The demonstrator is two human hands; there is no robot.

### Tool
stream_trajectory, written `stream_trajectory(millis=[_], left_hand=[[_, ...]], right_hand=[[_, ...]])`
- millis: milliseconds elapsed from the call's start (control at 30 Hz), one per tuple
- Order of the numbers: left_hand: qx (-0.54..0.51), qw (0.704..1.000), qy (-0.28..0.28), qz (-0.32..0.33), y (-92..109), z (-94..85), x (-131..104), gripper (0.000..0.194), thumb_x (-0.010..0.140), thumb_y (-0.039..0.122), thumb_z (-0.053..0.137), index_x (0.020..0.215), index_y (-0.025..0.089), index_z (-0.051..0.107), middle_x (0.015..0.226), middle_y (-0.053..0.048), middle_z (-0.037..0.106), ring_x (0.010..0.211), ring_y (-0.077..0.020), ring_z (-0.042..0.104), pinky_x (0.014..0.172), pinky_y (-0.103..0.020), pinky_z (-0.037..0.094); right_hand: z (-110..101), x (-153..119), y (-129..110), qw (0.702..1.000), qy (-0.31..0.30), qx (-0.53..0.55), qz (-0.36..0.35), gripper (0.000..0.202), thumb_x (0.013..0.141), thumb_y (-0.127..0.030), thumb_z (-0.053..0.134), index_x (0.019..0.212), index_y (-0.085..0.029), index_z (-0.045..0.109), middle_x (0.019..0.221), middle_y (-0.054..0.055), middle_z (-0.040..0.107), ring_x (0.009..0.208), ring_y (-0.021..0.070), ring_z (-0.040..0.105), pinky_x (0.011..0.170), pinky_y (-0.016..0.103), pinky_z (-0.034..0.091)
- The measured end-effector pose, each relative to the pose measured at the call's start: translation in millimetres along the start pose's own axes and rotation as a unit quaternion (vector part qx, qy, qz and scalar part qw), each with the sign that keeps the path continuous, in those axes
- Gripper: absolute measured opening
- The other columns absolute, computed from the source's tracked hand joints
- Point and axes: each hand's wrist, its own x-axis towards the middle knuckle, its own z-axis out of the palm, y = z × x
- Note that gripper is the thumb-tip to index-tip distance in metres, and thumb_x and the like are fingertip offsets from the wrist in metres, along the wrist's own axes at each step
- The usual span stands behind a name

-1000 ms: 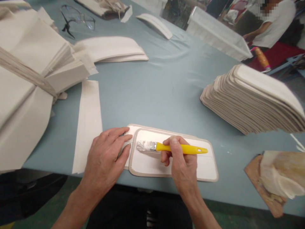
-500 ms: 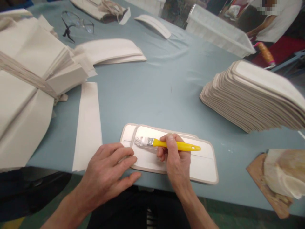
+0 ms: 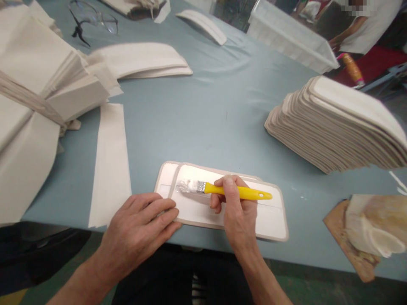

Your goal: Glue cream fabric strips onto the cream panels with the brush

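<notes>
My right hand (image 3: 238,212) grips a brush with a yellow handle (image 3: 248,192). Its bristles (image 3: 187,185), coated in something white, rest over the left part of a white panel (image 3: 267,220) with rounded corners and a beige border. Underneath, a second similar panel (image 3: 164,173) sticks out to the left. My left hand (image 3: 143,224) lies flat with its fingers stretched out, fingertips at the panels' lower left edge. It holds nothing. A strip of white sheets (image 3: 111,165) lies just beyond that hand.
A tall stack of bordered panels (image 3: 337,127) stands at right, above a stained bag on a brown board (image 3: 337,216). Tied white sheets (image 3: 28,140) fill the left. Glasses (image 3: 95,19), curved pieces (image 3: 146,61) and a clear bin (image 3: 289,38) lie farther back, near another person (image 3: 365,34).
The left thumb has drawn in toward the fingers. The brush has shifted very slightly against the panel. The whole view has moved a little, so the table things sit higher and more left.
</notes>
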Motion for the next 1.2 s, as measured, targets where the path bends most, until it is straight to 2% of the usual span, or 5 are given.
stream_trajectory(millis=[200,400,800,967,1200], left_hand=[[-0.004,1.000,-0.006,0.003,-2.1,0.6,-1.0,0.007,0.101,0.022,0.068,0.108,0.020,0.069,0.107,-0.001,0.076,0.100,-0.0216,0.063,0.087,-0.037,0.048],[0.006,1.000,-0.007,0.006,-2.9,0.2,-2.9,0.009,0.101,0.021,0.068,0.109,0.021,0.069,0.109,-0.002,0.075,0.102,-0.0232,0.063,0.089,-0.038,0.047],[0.004,1.000,-0.026,-0.002,-7.2,1.5,-6.8,0.016,0.097,0.021,0.073,0.112,0.023,0.069,0.111,-0.003,0.077,0.102,-0.0226,0.068,0.091,-0.040,0.051],[0.010,0.999,-0.031,0.003,-8.1,0.9,-7.4,0.015,0.097,0.021,0.073,0.111,0.022,0.069,0.111,-0.004,0.077,0.103,-0.0235,0.068,0.092,-0.041,0.051],[0.004,1.000,-0.027,-0.009,-7.1,3.1,-7.4,0.016,0.097,0.021,0.074,0.111,0.023,0.070,0.111,-0.004,0.077,0.103,-0.0238,0.069,0.092,-0.041,0.052]], right_hand=[[-1.4,-1.0,5.3,0.999,-0.032,-0.029,-0.012,0.046,0.101,-0.062,0.062,0.084,-0.020,0.065,0.053,-0.004,0.059,0.046,0.0094,0.047,0.047,0.020,0.040],[-24.7,1.9,6.1,0.997,0.047,-0.056,-0.037,0.043,0.101,-0.059,0.063,0.083,-0.020,0.065,0.053,-0.005,0.058,0.045,0.0099,0.047,0.046,0.021,0.040],[-16.7,-3.7,2.3,1.000,0.027,-0.010,-0.006,0.043,0.100,-0.060,0.060,0.083,-0.021,0.064,0.052,-0.005,0.057,0.047,0.0107,0.049,0.050,0.023,0.040],[0.2,-6.2,4.2,0.999,-0.047,0.013,0.017,0.040,0.102,-0.055,0.057,0.081,-0.021,0.062,0.053,-0.004,0.058,0.049,0.0109,0.051,0.051,0.023,0.040],[-45.7,-3.6,7.8,0.996,0.025,-0.079,-0.035,0.046,0.104,-0.060,0.058,0.082,-0.020,0.065,0.053,-0.004,0.058,0.047,0.0110,0.051,0.049,0.023,0.041]])
